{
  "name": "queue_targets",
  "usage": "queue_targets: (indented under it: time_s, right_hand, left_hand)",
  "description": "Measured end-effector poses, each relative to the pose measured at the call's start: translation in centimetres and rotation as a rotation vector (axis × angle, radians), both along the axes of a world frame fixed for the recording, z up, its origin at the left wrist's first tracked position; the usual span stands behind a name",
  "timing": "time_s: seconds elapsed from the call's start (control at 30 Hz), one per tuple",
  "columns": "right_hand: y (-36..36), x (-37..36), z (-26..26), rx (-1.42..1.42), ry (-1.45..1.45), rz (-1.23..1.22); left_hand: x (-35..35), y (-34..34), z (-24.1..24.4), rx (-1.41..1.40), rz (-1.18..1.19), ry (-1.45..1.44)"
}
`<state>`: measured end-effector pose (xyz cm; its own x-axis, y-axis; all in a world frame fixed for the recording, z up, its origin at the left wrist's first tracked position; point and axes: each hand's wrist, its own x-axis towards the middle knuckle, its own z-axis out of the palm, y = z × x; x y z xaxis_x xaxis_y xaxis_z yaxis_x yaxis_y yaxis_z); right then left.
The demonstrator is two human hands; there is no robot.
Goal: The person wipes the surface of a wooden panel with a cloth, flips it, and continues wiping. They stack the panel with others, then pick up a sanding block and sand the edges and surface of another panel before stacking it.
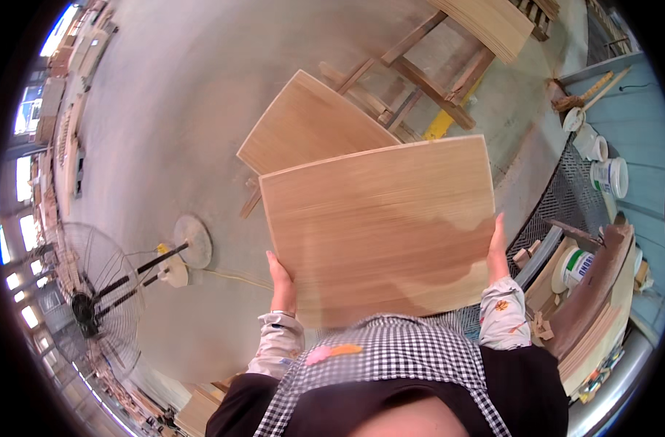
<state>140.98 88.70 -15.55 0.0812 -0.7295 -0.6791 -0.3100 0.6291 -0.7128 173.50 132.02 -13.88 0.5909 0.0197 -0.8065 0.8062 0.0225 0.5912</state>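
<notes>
A flat rectangular wooden panel [379,229] is held level in front of my checked apron, gripped by its two short sides. My left hand [282,281] holds the left edge, and my right hand [497,248] holds the right edge; the fingers of both are hidden beneath the panel. Beyond it, and partly covered by it, lies another wooden panel [316,125] turned at an angle, with wooden supports showing near it. Farther off, a stack of thin panels [491,24] rests on a wooden trestle [425,82].
At the left stands a large pedestal fan [86,306], its cable trailing over the concrete floor. On the right are white buckets [609,177], a black mat [551,188] and a stand holding a bucket [573,267] and stacked boards [592,341]. Pallets and timber line the far left.
</notes>
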Motion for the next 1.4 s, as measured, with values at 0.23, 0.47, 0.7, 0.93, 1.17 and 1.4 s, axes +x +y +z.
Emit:
queue_targets:
  time_s: [0.23, 0.47, 0.7, 0.93, 1.17, 1.4]
  right_hand:
    - [9.4, 1.7, -9.3, 0.209, -0.194, -0.281]
    - [16.8, 12.7, -16.6, 0.222, -0.221, -0.495]
    - [18.8, 21.5, -20.1, 0.397, -0.238, -0.608]
    - [19.2, 21.2, -19.6, 0.083, 0.661, 0.54]
    - [-1.1, 31.3, -18.5, -0.694, 0.541, 0.956]
    - [-6.0, 39.5, -23.3, 0.008, 0.204, 1.194]
  left_hand:
    - [14.9, -3.2, -9.3, 0.212, -0.467, -0.008]
    - [32.5, -8.9, -17.6, 0.706, -0.878, -0.234]
    - [42.8, -13.7, -18.6, 0.924, -1.087, -0.389]
    - [42.4, -12.6, -17.8, 0.937, -1.124, -0.904]
    - [21.1, -0.6, -19.5, 0.414, -0.209, -0.182]
    - [9.1, -0.6, -24.7, -0.341, 0.118, 0.256]
